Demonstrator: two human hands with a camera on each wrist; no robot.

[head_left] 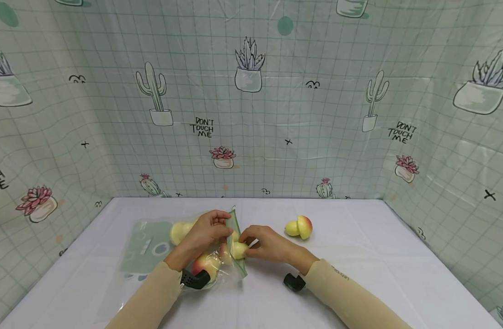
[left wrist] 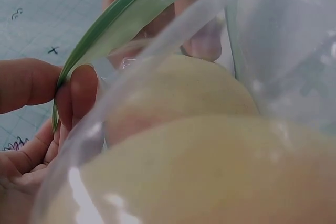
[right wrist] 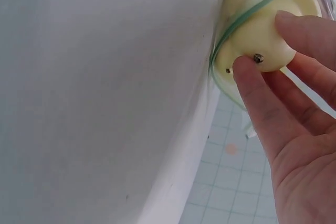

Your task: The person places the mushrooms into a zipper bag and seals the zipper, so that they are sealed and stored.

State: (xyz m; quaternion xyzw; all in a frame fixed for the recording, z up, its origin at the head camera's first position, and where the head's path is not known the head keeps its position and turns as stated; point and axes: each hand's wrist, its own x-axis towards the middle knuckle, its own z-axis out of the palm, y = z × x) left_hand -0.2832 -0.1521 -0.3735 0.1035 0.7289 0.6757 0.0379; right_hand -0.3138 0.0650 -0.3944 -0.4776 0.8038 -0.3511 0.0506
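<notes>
A clear zip bag point(head_left: 227, 273) with a green zip strip point(head_left: 241, 268) lies mid-table, its mouth facing right. With thumb and fingers my left hand point(head_left: 205, 234) pinches the strip on the far side, holding the mouth apart. My right hand point(head_left: 272, 244) grips a yellow pear point(right wrist: 270, 40) by its rounded end, which pokes out of the bag mouth. Just past it, another yellow fruit point(right wrist: 224, 65) shows inside the strip. Through the plastic I see a red-blushed yellow fruit point(head_left: 206, 265), under my left wrist, which also looms large in the left wrist view.
Two fruits, a small yellow one point(head_left: 291, 228) and a red-and-yellow one point(head_left: 305, 226), sit touching to the right. On the left lie flat plastic with a green print point(head_left: 142, 240) and a pale yellow fruit point(head_left: 178, 232). A cactus-print curtain point(head_left: 268, 119) hangs behind the white table point(head_left: 358, 256).
</notes>
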